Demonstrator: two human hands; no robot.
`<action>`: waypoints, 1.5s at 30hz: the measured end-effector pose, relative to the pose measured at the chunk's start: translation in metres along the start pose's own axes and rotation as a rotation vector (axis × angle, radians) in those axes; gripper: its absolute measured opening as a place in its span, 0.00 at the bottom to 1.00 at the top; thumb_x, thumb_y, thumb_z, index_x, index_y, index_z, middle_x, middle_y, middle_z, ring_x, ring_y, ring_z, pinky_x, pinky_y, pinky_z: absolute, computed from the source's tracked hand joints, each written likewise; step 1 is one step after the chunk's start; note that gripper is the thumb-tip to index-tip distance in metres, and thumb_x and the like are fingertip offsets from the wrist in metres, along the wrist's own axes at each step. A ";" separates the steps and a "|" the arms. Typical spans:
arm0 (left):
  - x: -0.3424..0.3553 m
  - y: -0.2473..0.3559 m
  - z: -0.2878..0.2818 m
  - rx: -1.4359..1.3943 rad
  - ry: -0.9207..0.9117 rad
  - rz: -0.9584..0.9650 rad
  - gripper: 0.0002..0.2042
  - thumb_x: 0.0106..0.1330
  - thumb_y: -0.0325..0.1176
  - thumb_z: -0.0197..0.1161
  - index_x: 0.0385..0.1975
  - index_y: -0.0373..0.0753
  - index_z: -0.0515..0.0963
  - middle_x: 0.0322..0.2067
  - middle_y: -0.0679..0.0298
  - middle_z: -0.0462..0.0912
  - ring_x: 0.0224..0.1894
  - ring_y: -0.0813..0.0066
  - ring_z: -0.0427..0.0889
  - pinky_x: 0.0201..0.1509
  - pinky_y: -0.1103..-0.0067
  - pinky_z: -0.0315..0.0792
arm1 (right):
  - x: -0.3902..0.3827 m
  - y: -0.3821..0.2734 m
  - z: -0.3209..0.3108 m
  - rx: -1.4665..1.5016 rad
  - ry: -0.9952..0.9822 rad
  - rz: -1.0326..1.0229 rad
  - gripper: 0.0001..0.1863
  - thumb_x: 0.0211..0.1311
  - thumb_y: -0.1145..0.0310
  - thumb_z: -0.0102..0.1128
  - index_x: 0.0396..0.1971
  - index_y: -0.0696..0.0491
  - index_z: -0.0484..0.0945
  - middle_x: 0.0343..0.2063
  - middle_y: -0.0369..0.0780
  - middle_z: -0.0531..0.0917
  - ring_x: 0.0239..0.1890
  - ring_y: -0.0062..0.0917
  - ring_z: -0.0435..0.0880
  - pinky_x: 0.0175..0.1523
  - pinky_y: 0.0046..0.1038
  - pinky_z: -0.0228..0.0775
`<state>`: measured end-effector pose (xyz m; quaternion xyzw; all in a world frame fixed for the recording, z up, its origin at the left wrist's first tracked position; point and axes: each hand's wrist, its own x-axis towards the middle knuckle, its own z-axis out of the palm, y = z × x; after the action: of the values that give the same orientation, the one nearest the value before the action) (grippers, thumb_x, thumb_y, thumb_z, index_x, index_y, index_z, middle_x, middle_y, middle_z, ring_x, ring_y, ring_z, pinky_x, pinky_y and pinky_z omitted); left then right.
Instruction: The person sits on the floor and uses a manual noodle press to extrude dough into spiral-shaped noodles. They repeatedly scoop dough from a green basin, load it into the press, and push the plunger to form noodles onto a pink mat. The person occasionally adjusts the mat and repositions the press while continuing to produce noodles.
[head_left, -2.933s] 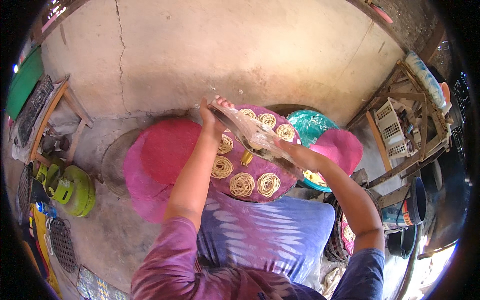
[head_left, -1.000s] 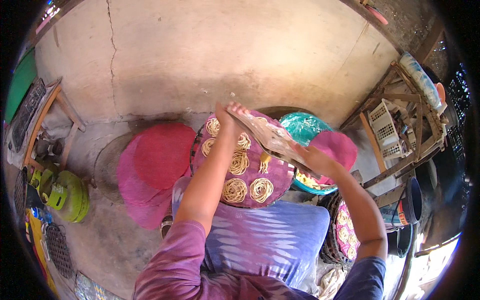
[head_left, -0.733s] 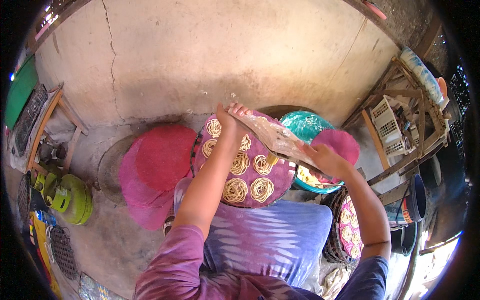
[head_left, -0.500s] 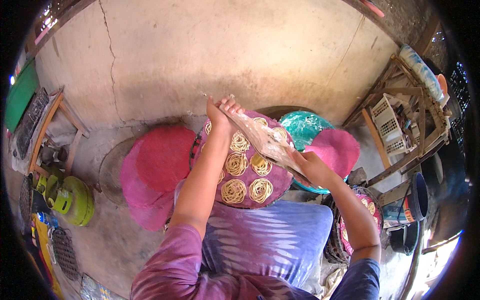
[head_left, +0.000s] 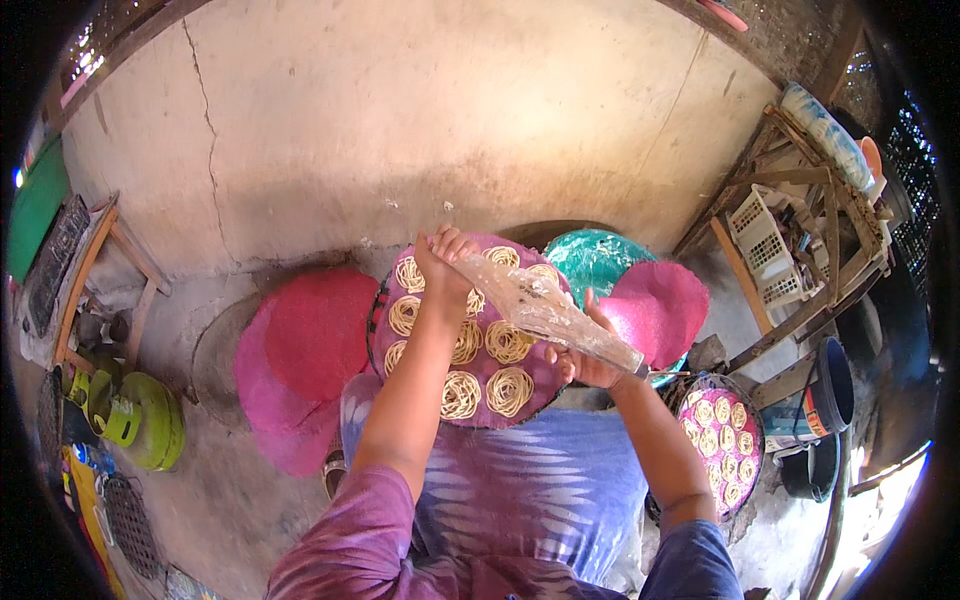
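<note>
My left hand (head_left: 446,262) is closed round one end of a long, flat, pale tool (head_left: 530,298) smeared with whitish dough; its exact kind cannot be told. The tool slants down to the right above a round tray (head_left: 478,385) lined with purple cloth. Across the palm side of my right hand (head_left: 590,368) lies the tool's other end, with thumb and fingers apart on either side of it. Coiled noodle nests (head_left: 460,395) of pale dough sit in rows on the tray, some hidden beneath my left arm and the tool.
Red and pink round cloths (head_left: 322,325) lie left of the tray. Right of it stand a teal basin (head_left: 596,258) with a pink cloth (head_left: 662,312) over it and a second tray of nests (head_left: 722,445). A green gas cylinder (head_left: 155,420) and wooden rack (head_left: 840,235) flank the room.
My right hand has loosened from its wrapped grip, its fingers now spread around the tool. Both hands and the tool sit slightly lower in view. More of the second tray shows.
</note>
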<state>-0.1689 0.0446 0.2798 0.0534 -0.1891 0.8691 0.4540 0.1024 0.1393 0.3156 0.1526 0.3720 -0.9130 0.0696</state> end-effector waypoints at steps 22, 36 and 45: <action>-0.218 0.041 0.233 0.764 -0.489 -0.063 0.34 0.72 0.63 0.24 0.14 0.43 0.62 0.05 0.67 0.63 0.03 0.77 0.59 0.08 0.77 0.58 | 0.007 0.006 -0.081 -0.775 0.529 -0.149 0.29 0.66 0.67 0.56 0.64 0.62 0.60 0.30 0.43 0.81 0.24 0.27 0.80 0.26 0.26 0.74; -0.257 0.024 0.202 0.937 -0.125 0.114 0.33 0.67 0.71 0.32 0.15 0.46 0.61 0.05 0.71 0.60 0.06 0.79 0.58 0.13 0.79 0.59 | -0.064 0.218 0.116 -0.761 -0.006 -0.190 0.38 0.69 0.46 0.50 0.68 0.58 0.55 0.63 0.52 0.68 0.65 0.37 0.68 0.69 0.39 0.56; -0.307 -0.014 0.126 2.035 -0.342 -0.644 0.31 0.69 0.50 0.56 0.67 0.40 0.59 0.57 0.57 0.75 0.59 0.66 0.74 0.66 0.68 0.64 | -0.126 0.105 0.136 -1.327 0.061 -0.137 0.37 0.69 0.50 0.50 0.71 0.48 0.50 0.38 0.56 0.83 0.39 0.51 0.83 0.48 0.44 0.73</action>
<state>0.0107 -0.2318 0.3192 0.5733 0.5836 0.4391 0.3714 0.2158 -0.0293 0.3796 0.0791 0.8654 -0.4882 0.0800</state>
